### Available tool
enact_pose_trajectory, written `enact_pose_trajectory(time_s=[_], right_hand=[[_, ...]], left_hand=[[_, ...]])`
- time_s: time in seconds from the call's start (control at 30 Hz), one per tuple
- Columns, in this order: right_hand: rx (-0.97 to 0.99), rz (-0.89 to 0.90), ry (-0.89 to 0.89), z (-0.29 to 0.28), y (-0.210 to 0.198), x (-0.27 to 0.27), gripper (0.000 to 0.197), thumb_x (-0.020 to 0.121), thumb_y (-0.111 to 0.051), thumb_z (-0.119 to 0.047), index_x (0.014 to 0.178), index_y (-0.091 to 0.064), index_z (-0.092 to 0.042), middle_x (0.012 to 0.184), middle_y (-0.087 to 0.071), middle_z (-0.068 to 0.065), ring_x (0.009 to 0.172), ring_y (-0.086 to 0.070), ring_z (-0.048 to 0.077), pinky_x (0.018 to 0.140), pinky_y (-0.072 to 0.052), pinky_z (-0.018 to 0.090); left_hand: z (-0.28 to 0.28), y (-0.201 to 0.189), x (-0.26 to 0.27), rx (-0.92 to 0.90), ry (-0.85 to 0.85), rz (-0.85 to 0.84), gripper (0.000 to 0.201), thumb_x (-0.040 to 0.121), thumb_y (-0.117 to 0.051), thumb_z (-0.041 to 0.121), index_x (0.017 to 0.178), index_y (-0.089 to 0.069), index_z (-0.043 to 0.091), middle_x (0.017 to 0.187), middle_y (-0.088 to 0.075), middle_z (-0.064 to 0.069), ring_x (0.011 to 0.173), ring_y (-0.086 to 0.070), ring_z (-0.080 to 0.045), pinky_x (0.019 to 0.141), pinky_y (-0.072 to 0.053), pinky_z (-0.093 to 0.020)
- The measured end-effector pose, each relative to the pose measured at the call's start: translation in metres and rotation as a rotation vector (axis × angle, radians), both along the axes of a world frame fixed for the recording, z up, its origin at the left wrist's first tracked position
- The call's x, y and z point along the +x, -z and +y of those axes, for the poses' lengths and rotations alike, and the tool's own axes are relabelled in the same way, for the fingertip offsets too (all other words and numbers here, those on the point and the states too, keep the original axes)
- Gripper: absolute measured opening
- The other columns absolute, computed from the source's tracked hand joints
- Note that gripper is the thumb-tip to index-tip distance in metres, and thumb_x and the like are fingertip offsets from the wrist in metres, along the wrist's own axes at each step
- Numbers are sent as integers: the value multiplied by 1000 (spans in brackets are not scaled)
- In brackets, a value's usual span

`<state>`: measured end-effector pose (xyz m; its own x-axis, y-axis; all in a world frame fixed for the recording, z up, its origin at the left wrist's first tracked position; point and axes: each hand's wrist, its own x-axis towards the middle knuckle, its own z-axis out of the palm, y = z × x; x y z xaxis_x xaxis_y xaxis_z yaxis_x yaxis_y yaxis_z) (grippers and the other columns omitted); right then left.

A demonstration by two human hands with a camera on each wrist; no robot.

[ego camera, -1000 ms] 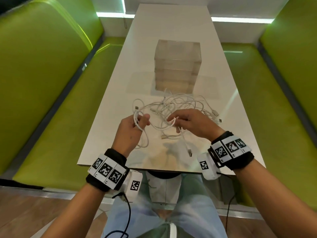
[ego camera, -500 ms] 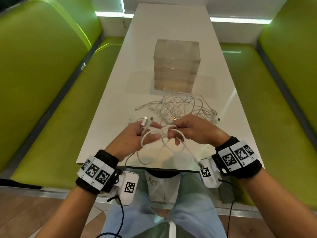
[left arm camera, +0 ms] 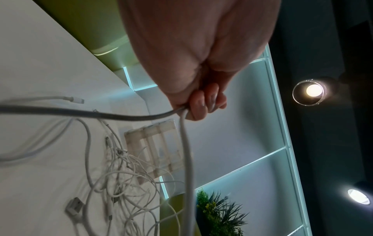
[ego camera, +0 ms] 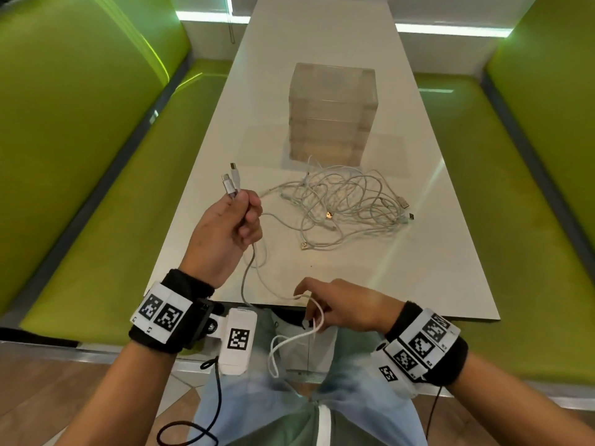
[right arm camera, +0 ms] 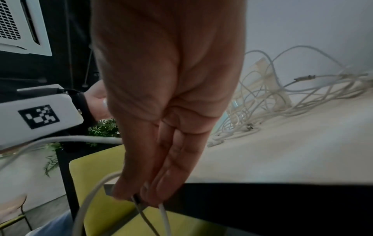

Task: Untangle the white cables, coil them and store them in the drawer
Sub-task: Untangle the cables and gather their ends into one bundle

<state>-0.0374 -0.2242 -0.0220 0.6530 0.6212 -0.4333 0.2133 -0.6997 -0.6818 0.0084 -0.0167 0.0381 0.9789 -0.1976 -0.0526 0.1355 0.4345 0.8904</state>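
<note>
My left hand (ego camera: 236, 220) is raised over the table's left side and grips a white cable (ego camera: 248, 275) just below its two plug ends (ego camera: 231, 183), which stick up above the fist. In the left wrist view the fingers (left arm camera: 201, 105) curl round both strands. The cable hangs down to my right hand (ego camera: 314, 309) at the table's near edge, which pinches its looped middle (right arm camera: 163, 212); a loop (ego camera: 289, 346) dangles over my lap. A tangle of white cables (ego camera: 344, 204) lies on the table in front of a clear drawer box (ego camera: 331, 114), whose drawers are closed.
The long white table (ego camera: 418, 268) runs away from me between two green benches (ego camera: 96, 194). My knees sit under the near edge. A plant (left arm camera: 220, 214) shows in the left wrist view.
My hands have drawn apart. The left rose with the cable's plug ends to the left; the right pulled back to the table's near edge, drawing one cable out of the tangle.
</note>
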Motion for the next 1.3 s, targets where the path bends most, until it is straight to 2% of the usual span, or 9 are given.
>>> enact_pose_trajectory(time_s=[0.23,0.43,0.57,0.67,0.77,0.87,0.97,1.07,1.3], right_hand=[[-27,50,-67,-9,4,-5,53,84,-51,-4,133,-44,-21,122,-62,3,101,-61,18,91,-49,32],[65,-40,72,-11,-5,3,54,95,-47,-15,146,-30,-23,137,-50,-3,102,-54,7,82,-38,2],[108,-70,72,-7,-19,9,64,94,-54,-25,149,-20,-27,148,-36,-3,119,-47,8,96,-43,20],[269,-46,113,7,-30,9,67,91,-58,-38,148,-24,-26,151,-33,-6,132,-35,2,109,-32,23],[538,39,190,27,-29,3,29,97,-47,-26,121,-49,-11,121,-62,7,116,-57,17,104,-42,37],[695,164,267,36,-25,-2,12,100,-39,-17,91,-45,-11,84,-64,7,97,-66,34,93,-51,44],[749,295,274,38,-26,-5,15,102,-35,-17,89,-41,-11,69,-53,4,70,-64,22,69,-52,26],[748,340,384,41,-25,-6,23,102,-32,-26,97,-48,-10,60,-32,-2,49,-34,5,47,-32,15],[714,234,396,43,-13,-8,34,101,-35,-32,93,-61,-12,54,-36,-13,49,-31,6,46,-29,18]], left_hand=[[-1,-6,0,-56,-44,-34,34,100,-35,18,77,-60,16,60,-48,7,48,-35,-4,48,-31,-16],[-9,-7,-5,-20,-24,-53,31,93,-42,23,73,-66,19,62,-54,5,50,-39,-4,50,-35,-16],[-17,-5,-9,24,-9,-40,22,88,-46,25,78,-64,14,64,-59,3,52,-44,-6,54,-39,-17],[-26,-3,-14,33,21,-26,20,89,-45,24,87,-56,7,65,-61,2,54,-48,-7,56,-42,-18],[-33,-4,-15,-13,8,8,22,94,-40,23,88,-53,7,61,-56,1,52,-46,-9,54,-43,-19],[-31,-6,-13,-56,-9,67,24,100,-34,21,86,-51,10,53,-44,4,46,-35,-8,48,-36,-19],[-29,-6,-12,-78,-22,123,26,101,-34,24,82,-50,12,51,-37,6,45,-29,-7,45,-31,-18],[-26,-5,-10,-66,-31,156,26,101,-35,24,85,-52,11,54,-35,6,48,-27,-8,46,-29,-19],[-11,4,-11,35,38,59,23,95,-39,14,104,-58,5,70,-59,2,63,-54,-9,61,-47,-21]])
